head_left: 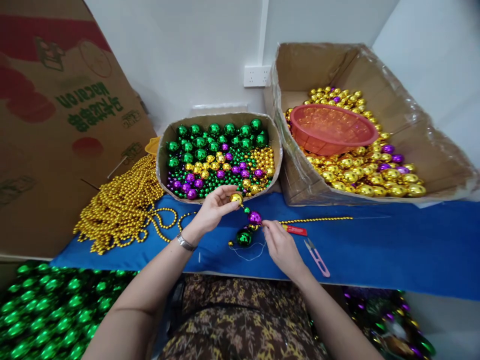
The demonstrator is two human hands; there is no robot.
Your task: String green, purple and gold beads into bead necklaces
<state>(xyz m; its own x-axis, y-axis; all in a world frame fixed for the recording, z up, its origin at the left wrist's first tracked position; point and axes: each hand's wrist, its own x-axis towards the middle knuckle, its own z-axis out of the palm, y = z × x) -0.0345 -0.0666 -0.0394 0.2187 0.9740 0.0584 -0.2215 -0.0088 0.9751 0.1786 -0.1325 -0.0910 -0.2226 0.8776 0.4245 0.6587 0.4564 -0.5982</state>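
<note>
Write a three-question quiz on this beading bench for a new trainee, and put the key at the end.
1. What colour is the bead held in the left hand?
2. True or false: the red basket stands directly on the blue cloth.
3. Which tool lies on the cloth to the right of the right hand?
A. A claw hammer
B. Pink-handled snips
C. A paint roller

Key:
1. Gold; it is the large gold bead.
2. False; the basket sits inside the large cardboard box.
3. B.
</note>
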